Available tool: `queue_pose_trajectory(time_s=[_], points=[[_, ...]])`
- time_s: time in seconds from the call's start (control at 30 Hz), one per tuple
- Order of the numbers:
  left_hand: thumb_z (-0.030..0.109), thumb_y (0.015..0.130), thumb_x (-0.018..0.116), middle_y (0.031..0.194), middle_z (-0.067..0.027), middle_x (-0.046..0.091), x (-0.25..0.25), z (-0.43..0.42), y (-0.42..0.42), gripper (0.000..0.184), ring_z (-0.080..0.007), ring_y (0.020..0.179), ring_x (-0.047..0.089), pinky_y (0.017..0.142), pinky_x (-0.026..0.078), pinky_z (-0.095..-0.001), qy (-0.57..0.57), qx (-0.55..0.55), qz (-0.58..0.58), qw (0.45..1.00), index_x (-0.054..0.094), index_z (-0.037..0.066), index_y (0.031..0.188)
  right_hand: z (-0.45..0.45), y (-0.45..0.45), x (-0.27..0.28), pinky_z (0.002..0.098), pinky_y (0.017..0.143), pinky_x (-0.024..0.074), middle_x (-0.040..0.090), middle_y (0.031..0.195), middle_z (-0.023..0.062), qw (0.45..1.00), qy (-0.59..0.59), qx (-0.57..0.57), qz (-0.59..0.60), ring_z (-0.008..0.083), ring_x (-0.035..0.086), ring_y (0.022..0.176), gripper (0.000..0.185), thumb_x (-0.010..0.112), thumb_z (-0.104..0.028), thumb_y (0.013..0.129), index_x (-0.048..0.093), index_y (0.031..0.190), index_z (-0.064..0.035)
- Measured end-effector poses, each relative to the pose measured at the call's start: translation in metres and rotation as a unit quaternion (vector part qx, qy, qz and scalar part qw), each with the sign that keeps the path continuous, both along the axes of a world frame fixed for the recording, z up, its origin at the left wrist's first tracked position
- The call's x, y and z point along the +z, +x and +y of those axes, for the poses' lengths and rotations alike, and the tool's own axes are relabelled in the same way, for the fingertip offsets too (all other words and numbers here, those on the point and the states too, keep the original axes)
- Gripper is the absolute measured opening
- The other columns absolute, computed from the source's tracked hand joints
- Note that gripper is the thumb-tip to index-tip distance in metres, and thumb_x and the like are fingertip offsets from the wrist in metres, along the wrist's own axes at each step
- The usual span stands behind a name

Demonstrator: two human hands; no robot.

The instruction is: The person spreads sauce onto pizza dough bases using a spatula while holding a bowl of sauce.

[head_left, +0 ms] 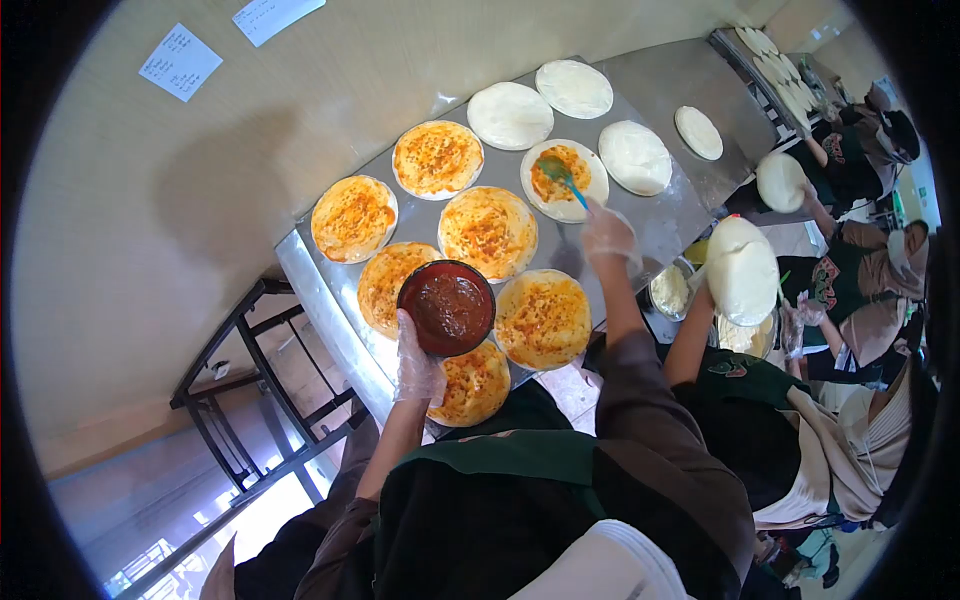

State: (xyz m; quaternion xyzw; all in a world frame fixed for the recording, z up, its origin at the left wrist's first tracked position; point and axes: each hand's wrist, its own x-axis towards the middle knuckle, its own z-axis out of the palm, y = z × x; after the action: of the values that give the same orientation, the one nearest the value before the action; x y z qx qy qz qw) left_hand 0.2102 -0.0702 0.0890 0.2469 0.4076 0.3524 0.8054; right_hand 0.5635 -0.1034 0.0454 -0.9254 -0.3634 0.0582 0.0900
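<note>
My left hand (420, 370), in a clear plastic glove, grips a dark round bowl (403, 300) of chunky red sauce (447, 305) above the metal table. In my gloved right hand (610, 236) is a spoon (577, 188) with a blue handle and a greenish head. Its head rests on a dough round (590, 208) that has an orange-red patch of sauce at its middle. Several sauced dough rounds (488, 233) lie left of and below the spoon. One of them (385, 280) is partly hidden by the bowl.
Plain dough rounds (510, 115) lie along the table's (640, 95) far side. At right, a co-worker's arm (690, 335) holds a dough round (742, 270) near a bowl of pale filling (668, 290). Other people stand beyond. A black metal frame (250, 350) stands at lower left by the wall (200, 250).
</note>
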Motion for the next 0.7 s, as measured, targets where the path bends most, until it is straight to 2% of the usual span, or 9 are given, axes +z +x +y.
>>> queue_pose_trajectory(time_s=[0.07,0.17,0.23,0.33,0.43,0.47,0.53,0.63,0.7], points=[[0.061,0.099,0.041,0.146,-0.0103,0.047,0.002,-0.001,0.002,0.072,-0.0262,0.134,0.047,0.113,0.038,-0.0452,0.000,-0.001,0.001,1.000,0.035,0.010,0.149,0.022,0.006,-0.019,0.0520,0.076,0.0512,0.070,0.093,0.0181,1.000,-0.009,0.018,-0.021,0.0380,0.067,0.088,0.032,0.052,-0.022,0.094,0.065,0.124,-0.0210],[0.061,0.099,0.040,0.146,-0.0107,0.047,0.003,-0.004,0.001,0.072,-0.0264,0.134,0.047,0.113,0.039,-0.0452,0.012,0.003,-0.002,1.000,0.035,0.010,0.149,-0.005,-0.016,-0.022,0.0519,0.075,0.0513,0.070,0.093,0.0179,0.999,-0.022,0.026,-0.016,0.0371,0.067,0.088,0.033,0.051,-0.024,0.094,0.065,0.124,-0.0209],[0.061,0.099,0.039,0.146,-0.0110,0.046,0.002,-0.006,0.000,0.072,-0.0265,0.133,0.047,0.112,0.039,-0.0452,0.012,0.012,0.000,1.000,0.035,0.010,0.149,-0.045,-0.026,-0.008,0.0516,0.077,0.0516,0.070,0.097,0.0171,0.999,-0.032,0.018,0.016,0.0370,0.067,0.090,0.035,0.050,-0.026,0.095,0.064,0.127,-0.0223],[0.061,0.099,0.039,0.147,-0.0110,0.046,-0.005,-0.005,-0.006,0.071,-0.0265,0.134,0.047,0.111,0.040,-0.0457,0.017,-0.004,-0.003,1.000,0.035,0.010,0.149,-0.071,-0.027,0.007,0.0497,0.078,0.0524,0.070,0.103,0.0172,0.996,-0.018,-0.081,0.010,0.0352,0.068,0.092,0.037,0.050,-0.028,0.096,0.062,0.130,-0.0233],[0.061,0.100,0.039,0.148,-0.0112,0.045,-0.012,-0.004,-0.010,0.071,-0.0266,0.134,0.046,0.111,0.041,-0.0457,0.008,-0.025,-0.006,1.000,0.034,0.010,0.150,-0.051,-0.045,0.025,0.0495,0.077,0.0522,0.069,0.105,0.0183,0.997,-0.018,-0.075,0.004,0.0345,0.068,0.090,0.037,0.050,-0.028,0.097,0.061,0.132,-0.0227],[0.060,0.100,0.040,0.148,-0.0105,0.045,-0.023,-0.004,-0.008,0.070,-0.0266,0.135,0.046,0.111,0.041,-0.0458,0.019,-0.009,-0.012,1.000,0.035,0.010,0.150,-0.055,-0.044,0.011,0.0494,0.078,0.0523,0.069,0.106,0.0180,0.998,-0.004,-0.065,0.007,0.0343,0.068,0.092,0.037,0.050,-0.028,0.097,0.060,0.133,-0.0231],[0.058,0.100,0.041,0.147,-0.0093,0.047,-0.010,-0.006,-0.002,0.068,-0.0259,0.134,0.047,0.112,0.040,-0.0460,0.001,0.012,-0.012,1.000,0.036,0.011,0.149,-0.064,-0.045,-0.023,0.0492,0.080,0.0525,0.069,0.107,0.0173,0.999,0.023,-0.047,0.017,0.0338,0.068,0.094,0.038,0.050,-0.029,0.098,0.060,0.133,-0.0238],[0.057,0.100,0.042,0.146,-0.0084,0.048,-0.004,-0.005,0.000,0.067,-0.0255,0.134,0.047,0.112,0.038,-0.0463,0.012,0.017,-0.011,1.000,0.036,0.012,0.149,-0.085,-0.028,-0.011,0.0482,0.087,0.0518,0.069,0.114,0.0140,0.969,-0.102,-0.194,0.111,0.0344,0.066,0.104,0.039,0.049,-0.031,0.098,0.059,0.135,-0.0266],[0.058,0.100,0.042,0.146,-0.0083,0.048,-0.007,-0.005,0.002,0.067,-0.0253,0.134,0.047,0.113,0.038,-0.0463,0.015,0.007,-0.018,1.000,0.037,0.012,0.149,-0.080,-0.032,0.008,0.0480,0.088,0.0513,0.069,0.114,0.0138,0.976,-0.079,-0.190,0.067,0.0345,0.065,0.105,0.039,0.049,-0.032,0.097,0.059,0.135,-0.0271]])
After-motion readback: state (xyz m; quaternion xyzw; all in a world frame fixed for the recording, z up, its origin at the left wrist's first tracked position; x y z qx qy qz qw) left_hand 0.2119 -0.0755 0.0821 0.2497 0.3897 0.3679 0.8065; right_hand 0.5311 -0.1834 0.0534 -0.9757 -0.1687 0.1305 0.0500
